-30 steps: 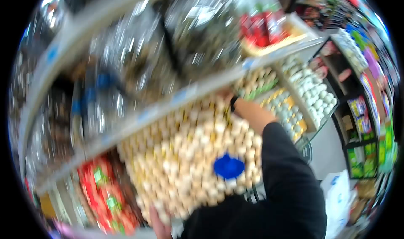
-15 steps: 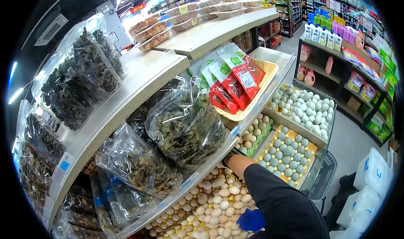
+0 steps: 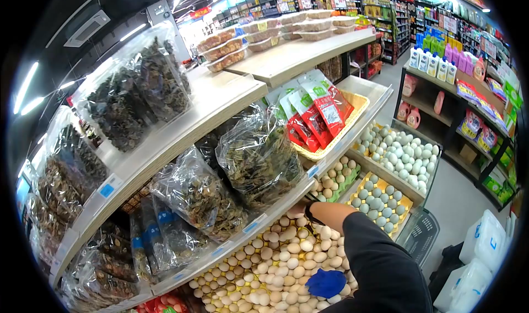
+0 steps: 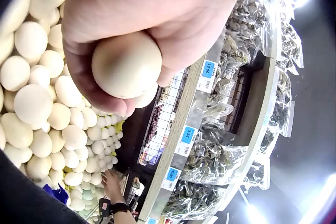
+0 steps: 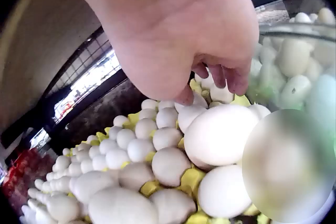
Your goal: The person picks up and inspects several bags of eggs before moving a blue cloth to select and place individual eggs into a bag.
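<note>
In the left wrist view my left hand (image 4: 163,11) grips a pale egg (image 4: 127,66), and part of a second egg (image 4: 146,98) shows beneath it. The head view does not include this hand. My right hand (image 3: 299,209) reaches under the shelf edge at the back of the brown eggs (image 3: 284,255). Seen from the right wrist, that hand (image 5: 194,40) hangs over eggs in yellow trays (image 5: 192,181), fingers pointing down and slightly bent, thumb near an egg (image 5: 190,116). A crumpled blue item (image 3: 325,284) lies on the eggs.
A shelf edge (image 3: 242,237) with bagged dried goods (image 3: 259,161) overhangs the eggs. Right of my forearm are bluish eggs (image 3: 380,203) and a glass-sided bin of pale eggs (image 3: 405,156). A basket of red packets (image 3: 361,112) sits above.
The head view has swung upward, and my left hand has left its frame. My right hand stays at the back of the eggs, with its wrist a little more exposed than half a second ago.
</note>
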`<move>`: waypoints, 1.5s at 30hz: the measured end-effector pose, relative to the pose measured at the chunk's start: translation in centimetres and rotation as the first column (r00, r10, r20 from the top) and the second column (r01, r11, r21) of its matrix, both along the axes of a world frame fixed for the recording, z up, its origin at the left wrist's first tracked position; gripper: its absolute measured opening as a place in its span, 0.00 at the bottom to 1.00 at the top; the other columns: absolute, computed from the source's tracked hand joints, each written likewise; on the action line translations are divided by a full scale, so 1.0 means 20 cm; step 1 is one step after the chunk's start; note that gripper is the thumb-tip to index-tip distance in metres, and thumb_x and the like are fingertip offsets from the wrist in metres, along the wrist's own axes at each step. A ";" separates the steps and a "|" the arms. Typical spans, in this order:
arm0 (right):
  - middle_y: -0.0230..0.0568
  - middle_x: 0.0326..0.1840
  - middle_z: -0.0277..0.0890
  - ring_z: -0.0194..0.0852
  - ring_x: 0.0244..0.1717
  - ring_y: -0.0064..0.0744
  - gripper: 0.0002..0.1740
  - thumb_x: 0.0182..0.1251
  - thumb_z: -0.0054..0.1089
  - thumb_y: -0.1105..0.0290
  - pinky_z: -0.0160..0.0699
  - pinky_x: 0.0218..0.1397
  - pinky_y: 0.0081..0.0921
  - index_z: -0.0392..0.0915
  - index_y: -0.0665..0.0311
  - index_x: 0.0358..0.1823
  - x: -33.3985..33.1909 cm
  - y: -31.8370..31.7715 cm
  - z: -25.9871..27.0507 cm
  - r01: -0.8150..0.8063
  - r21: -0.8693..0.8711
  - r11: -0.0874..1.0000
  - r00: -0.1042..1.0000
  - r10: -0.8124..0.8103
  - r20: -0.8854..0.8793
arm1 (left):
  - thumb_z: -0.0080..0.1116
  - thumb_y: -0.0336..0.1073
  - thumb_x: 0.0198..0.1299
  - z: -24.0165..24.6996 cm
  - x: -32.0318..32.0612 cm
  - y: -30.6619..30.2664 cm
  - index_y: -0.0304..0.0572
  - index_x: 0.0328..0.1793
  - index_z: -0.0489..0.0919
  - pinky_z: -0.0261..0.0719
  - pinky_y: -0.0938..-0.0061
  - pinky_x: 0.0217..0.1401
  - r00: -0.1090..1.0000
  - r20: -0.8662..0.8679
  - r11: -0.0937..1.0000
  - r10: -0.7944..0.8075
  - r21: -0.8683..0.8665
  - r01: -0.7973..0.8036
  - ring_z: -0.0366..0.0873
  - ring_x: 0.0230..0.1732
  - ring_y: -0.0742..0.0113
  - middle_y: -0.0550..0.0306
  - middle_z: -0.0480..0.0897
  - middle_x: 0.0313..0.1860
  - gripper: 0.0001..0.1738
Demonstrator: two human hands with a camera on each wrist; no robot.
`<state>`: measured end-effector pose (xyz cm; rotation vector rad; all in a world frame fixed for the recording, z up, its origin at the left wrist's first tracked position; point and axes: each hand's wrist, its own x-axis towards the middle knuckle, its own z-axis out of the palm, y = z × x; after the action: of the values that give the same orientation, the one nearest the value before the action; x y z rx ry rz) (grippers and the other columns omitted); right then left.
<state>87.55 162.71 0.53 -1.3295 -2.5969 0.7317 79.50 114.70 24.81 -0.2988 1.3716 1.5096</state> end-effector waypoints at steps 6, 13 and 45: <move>0.53 0.64 0.70 0.65 0.64 0.56 0.17 0.70 0.50 0.66 0.67 0.64 0.47 0.78 0.68 0.52 0.26 -0.29 0.40 -0.368 -0.260 0.893 0.855 0.435 0.282 | 0.41 0.50 0.76 0.05 0.08 -0.02 0.38 0.65 0.73 0.81 0.68 0.51 0.993 0.084 0.986 -0.081 0.152 0.067 0.78 0.52 0.64 0.55 0.80 0.55 0.25; 0.49 0.52 0.71 0.71 0.55 0.51 0.20 0.70 0.57 0.61 0.73 0.59 0.42 0.73 0.66 0.57 0.41 -1.06 0.81 -0.646 0.071 0.760 0.705 0.630 -0.326 | 0.56 0.31 0.63 -0.06 0.09 -0.17 0.36 0.63 0.74 0.76 0.70 0.53 0.539 -0.716 0.788 -0.444 -0.025 0.616 0.76 0.52 0.65 0.53 0.80 0.52 0.21; 0.52 0.56 0.74 0.74 0.58 0.54 0.25 0.59 0.63 0.75 0.73 0.62 0.40 0.72 0.65 0.60 0.45 -1.14 0.78 -0.428 0.149 0.891 0.781 0.448 -0.434 | 0.47 0.44 0.74 -0.44 -0.05 -0.25 0.42 0.58 0.72 0.78 0.76 0.35 0.980 0.199 0.910 -0.031 0.410 -0.055 0.76 0.36 0.68 0.54 0.76 0.48 0.17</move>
<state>96.60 139.94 16.12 -0.4361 -2.5037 0.9141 78.44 109.71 16.08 -0.1844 0.8631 1.6875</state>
